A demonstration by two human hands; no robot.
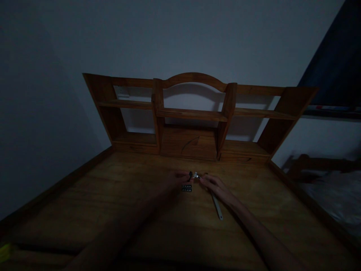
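Observation:
In the middle of the desk my left hand (pixel 179 178) pinches a small black piece (pixel 190 174) at its fingertips. Facing it, my right hand (pixel 213 183) has its fingers closed on a small white and silver piece (pixel 196 175). The two pieces are close together; whether they touch I cannot tell. Just below the left fingertips lies a small black block (pixel 186 188) with rows of light marks. A long grey handle (pixel 217 207) with a hole in its end sticks out from under my right hand; its other end is hidden.
The room is dim. A wooden shelf unit (pixel 191 113) with open compartments stands along the back of the wooden desk (pixel 126 195). Something yellow (pixel 5 252) shows at the lower left edge. Pale bedding (pixel 335 195) lies beyond the desk's right side.

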